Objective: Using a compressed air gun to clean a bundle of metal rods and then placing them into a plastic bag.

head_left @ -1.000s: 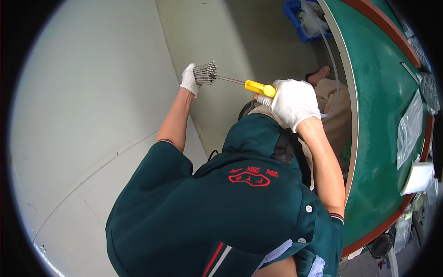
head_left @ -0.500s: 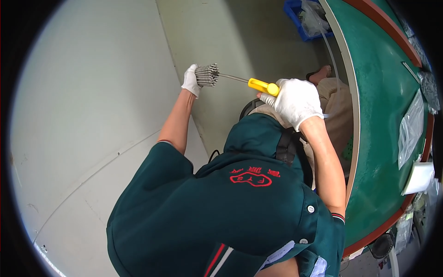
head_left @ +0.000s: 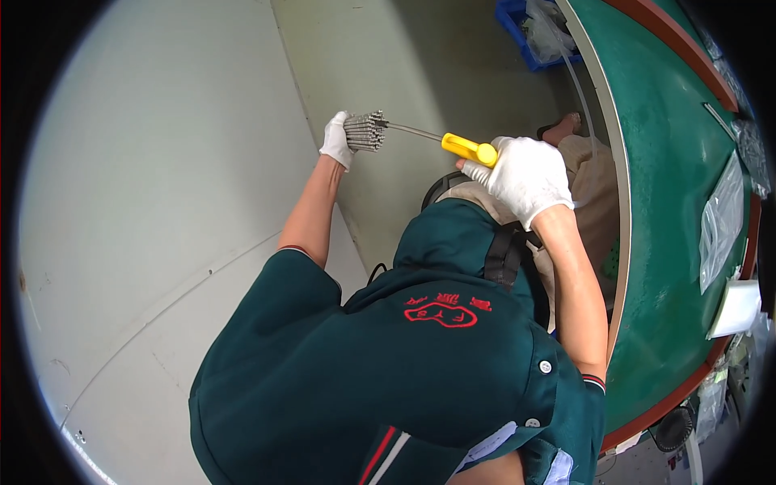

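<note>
My left hand (head_left: 335,141), in a white glove, is closed around a bundle of thin grey metal rods (head_left: 365,133). The rod ends point right. In my gloved right hand (head_left: 529,179) is a yellow air blow gun (head_left: 469,149), gripped at its rear, where the fingers partly hide it. Its long thin metal nozzle (head_left: 416,132) reaches left, with the tip at the rod ends; whether it touches them I cannot tell. A pale hose (head_left: 584,97) runs down behind my right hand.
A green worktop (head_left: 655,178) with a raised brown edge curves along the right. On it lie a clear plastic bag (head_left: 722,218) and a white flat block (head_left: 735,309). A blue crate (head_left: 509,28) holding plastic bags is at the top. A pale wall (head_left: 162,162) stands left.
My right hand has shifted slightly right and down with the blow gun. The left hand and the rods have moved very slightly right.
</note>
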`<act>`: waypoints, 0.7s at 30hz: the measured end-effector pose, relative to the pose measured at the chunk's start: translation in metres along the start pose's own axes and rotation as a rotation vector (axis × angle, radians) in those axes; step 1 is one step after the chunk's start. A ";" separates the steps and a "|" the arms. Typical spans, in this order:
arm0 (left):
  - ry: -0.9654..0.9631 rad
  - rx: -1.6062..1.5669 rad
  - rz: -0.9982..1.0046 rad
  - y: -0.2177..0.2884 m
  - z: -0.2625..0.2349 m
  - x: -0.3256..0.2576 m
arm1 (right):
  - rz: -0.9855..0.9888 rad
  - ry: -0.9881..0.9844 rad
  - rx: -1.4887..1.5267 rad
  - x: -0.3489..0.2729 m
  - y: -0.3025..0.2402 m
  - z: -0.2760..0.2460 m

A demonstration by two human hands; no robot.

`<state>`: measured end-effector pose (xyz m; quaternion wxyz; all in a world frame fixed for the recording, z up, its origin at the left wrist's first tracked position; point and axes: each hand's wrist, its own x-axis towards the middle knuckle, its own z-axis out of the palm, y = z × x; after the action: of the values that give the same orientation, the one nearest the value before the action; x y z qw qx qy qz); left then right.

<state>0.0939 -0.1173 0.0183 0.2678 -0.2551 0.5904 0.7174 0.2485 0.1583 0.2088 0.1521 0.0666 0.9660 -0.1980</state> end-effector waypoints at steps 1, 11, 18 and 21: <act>-0.001 0.002 -0.001 0.000 0.000 -0.001 | -0.010 -0.007 -0.010 0.000 0.000 -0.001; -0.002 0.005 0.015 -0.003 -0.002 0.003 | 0.019 -0.042 0.005 0.001 -0.003 -0.003; 0.010 0.000 0.008 -0.002 -0.002 0.003 | 0.018 0.014 0.004 -0.001 -0.001 -0.004; -0.026 -0.008 0.017 -0.001 -0.003 0.000 | -0.003 -0.002 0.003 -0.002 -0.003 -0.004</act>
<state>0.0950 -0.1200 0.0176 0.2683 -0.2420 0.5861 0.7252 0.2483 0.1571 0.2143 0.1525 0.0651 0.9658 -0.1995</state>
